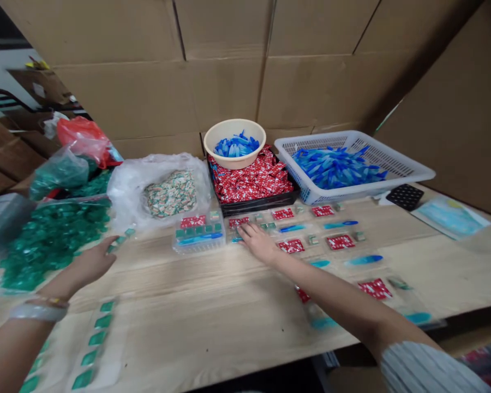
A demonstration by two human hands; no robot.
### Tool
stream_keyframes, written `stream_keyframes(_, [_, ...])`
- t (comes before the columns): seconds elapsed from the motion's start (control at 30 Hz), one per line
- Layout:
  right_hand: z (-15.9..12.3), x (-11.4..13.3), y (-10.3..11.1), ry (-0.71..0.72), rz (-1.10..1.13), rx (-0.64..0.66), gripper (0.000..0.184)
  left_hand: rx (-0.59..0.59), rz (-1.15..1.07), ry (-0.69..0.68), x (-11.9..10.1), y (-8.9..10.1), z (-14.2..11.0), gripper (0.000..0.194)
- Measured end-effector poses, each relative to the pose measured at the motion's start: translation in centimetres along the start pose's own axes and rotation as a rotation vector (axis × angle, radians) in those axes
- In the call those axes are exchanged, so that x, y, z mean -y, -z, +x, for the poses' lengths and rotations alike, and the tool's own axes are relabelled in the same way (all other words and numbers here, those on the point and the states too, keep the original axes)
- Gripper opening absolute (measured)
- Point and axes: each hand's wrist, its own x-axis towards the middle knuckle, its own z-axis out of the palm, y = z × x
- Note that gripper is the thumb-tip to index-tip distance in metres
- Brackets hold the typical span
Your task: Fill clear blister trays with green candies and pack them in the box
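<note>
Gray striped sleeve [429, 368] on the right arm — right hand [258, 243] lies wide open on small red packets [239, 222] on the table [213, 327] — left hand [92, 263] pinches a strip of green packets [120, 240] by a big green pile [53, 245]

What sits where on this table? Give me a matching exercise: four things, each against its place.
Things:
1. Heaped red packets
2. Green-and-white packets
3. Left hand
4. Right hand

Places:
A. In a white plastic bag
B. At the laid-out red packets
C. In a black tray
D. Beside a heap of green pieces

Pairs: 1-C, 2-A, 3-D, 4-B
</note>
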Motion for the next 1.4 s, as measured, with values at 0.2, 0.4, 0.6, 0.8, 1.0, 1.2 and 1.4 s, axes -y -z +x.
stream_keyframes(0.2, [-0.1,-0.4,0.1,0.155,-0.012,-0.039,0.036,0.086,0.018,-0.148,-1.7,4.5,-4.9,0.062])
stream_keyframes(0.4, [0.9,0.9,-1.4,0.13,0.029,0.0,0.035,0.172,-0.576,-0.095,-5.2,6.5,-11.0,0.064])
stream_keyframes(0.6, [-1.0,2.5,1.1,-0.113,0.506,-0.113,0.042,0.704,-1.193,-0.132,-9.2,0.0,-13.9,0.059])
stream_keyframes(0.8, [-6.4,1.8,7.8,-0.77,1.516,-0.1,0.029,1.206,-1.308,-0.187,-18.9,-8.4,-16.3,0.051])
stream_keyframes(1.0, [-10.6,-1.7,9.2,-1.028,1.74,-0.394,0.033,1.255,-1.272,-0.096,-23.2,-12.2,-16.9,0.045])
stream_keyframes(1.2, [-13.9,-5.2,8.3,-1.096,1.601,-0.454,0.032,1.087,-1.231,0.035,-24.6,-14.7,-17.7,0.029])
stream_keyframes(1.4, [-12.9,-3.8,8.5,-1.061,1.626,-0.384,0.034,0.809,-1.611,-0.084,-28.9,-16.3,-19.5,0.024])
